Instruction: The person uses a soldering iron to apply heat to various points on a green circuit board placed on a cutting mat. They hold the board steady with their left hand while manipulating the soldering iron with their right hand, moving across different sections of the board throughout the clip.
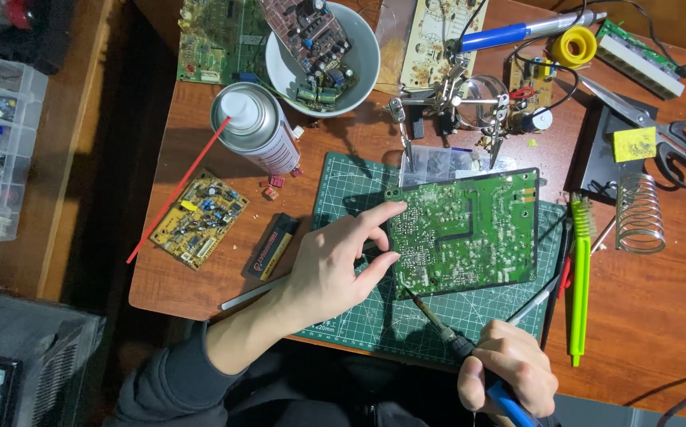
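A green circuit board [469,229] lies solder side up on a green cutting mat [359,316]. My left hand [335,265] pinches the board's left edge between thumb and fingers. My right hand [509,372] grips a blue-handled soldering iron [446,336] at the table's front edge; its tip touches the board's lower left corner.
A spray can with a red straw [260,130], a yellow circuit board [199,219], a black lighter [273,247] and a white bowl of boards [359,67] lie to the left. A helping-hands stand [457,107], solder spool [574,46], scissors [667,134], iron stand coil [639,213] and green brush [578,277] stand right.
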